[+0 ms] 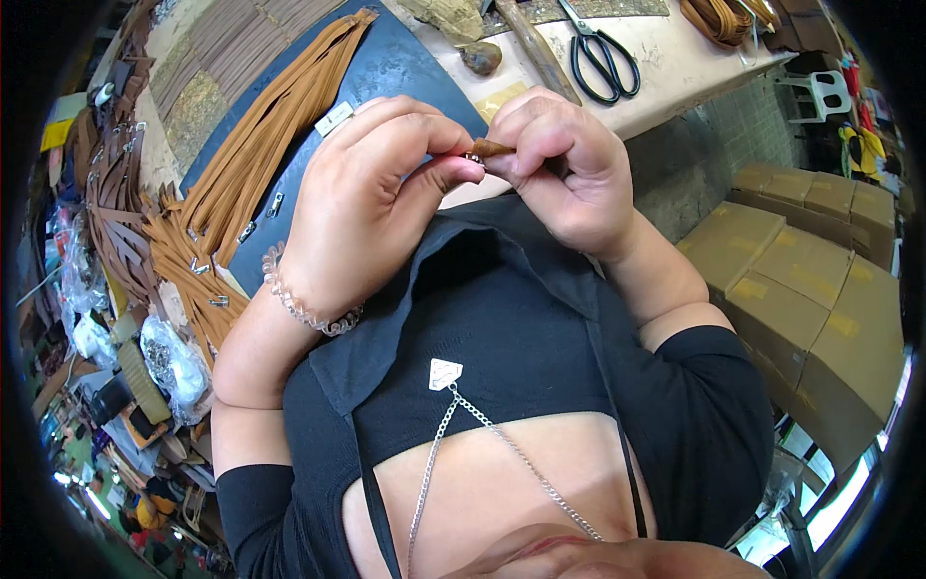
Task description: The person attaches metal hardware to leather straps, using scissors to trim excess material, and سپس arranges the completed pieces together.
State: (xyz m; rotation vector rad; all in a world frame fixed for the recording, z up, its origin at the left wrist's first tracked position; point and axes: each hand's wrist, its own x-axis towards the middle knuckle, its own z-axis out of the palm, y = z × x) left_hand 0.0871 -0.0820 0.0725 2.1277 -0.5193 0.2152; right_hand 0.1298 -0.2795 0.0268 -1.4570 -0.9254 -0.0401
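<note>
A small brown strip lies between the two hands, by the near edge of the worktop, its visible length running roughly sideways. The left hand has thumb and index pinched at a small metal fitting on its left end; the right hand curls closed on the strip's other end. Neither grip is nearer: both meet there.

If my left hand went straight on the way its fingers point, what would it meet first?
Past the small metal piece it pinches, the left hand would probably meet the brown strip, then the right hand; depth is unclear.
</note>
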